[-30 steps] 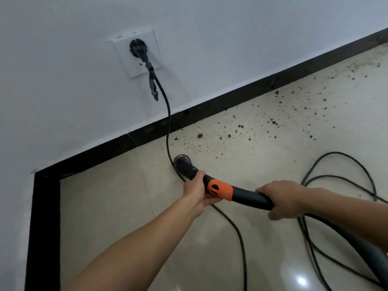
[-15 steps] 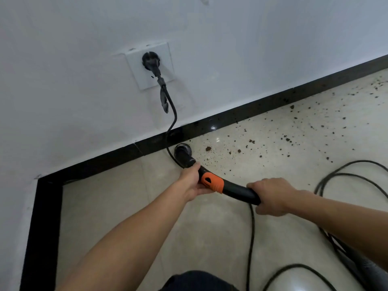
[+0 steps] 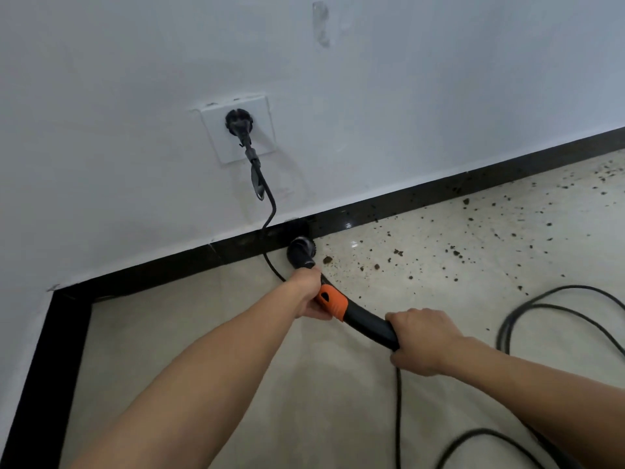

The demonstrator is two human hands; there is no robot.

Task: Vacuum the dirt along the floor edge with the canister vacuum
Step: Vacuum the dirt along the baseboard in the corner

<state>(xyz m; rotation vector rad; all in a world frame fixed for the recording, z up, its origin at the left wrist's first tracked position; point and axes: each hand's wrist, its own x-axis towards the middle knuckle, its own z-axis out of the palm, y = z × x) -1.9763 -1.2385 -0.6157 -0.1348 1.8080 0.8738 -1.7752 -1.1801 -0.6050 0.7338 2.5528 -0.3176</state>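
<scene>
both hands clamped on wand (image 3: 367, 321): left hand (image 3: 309, 292) near nozzle (image 3: 301, 253), right hand (image 3: 424, 340) behind; judged rigid, light, steerable.

- Left grip (image 3: 309, 292) leads, its bare forearm stretched from seven o'clock toward one, fingers wrapped round the vacuum handle (image 3: 367, 321).
- Right grip (image 3: 422, 340) sits behind it at four o'clock, knuckles up, clenched on the same handle.

Only two arms of the person are visible. The left forearm (image 3: 203, 384) shows at the lower left of the frame and the right forearm (image 3: 548, 397) at the lower right, both unclothed from frame edge to wrist. The left hand (image 3: 306, 294) and right hand (image 3: 422, 340) are bare.
</scene>
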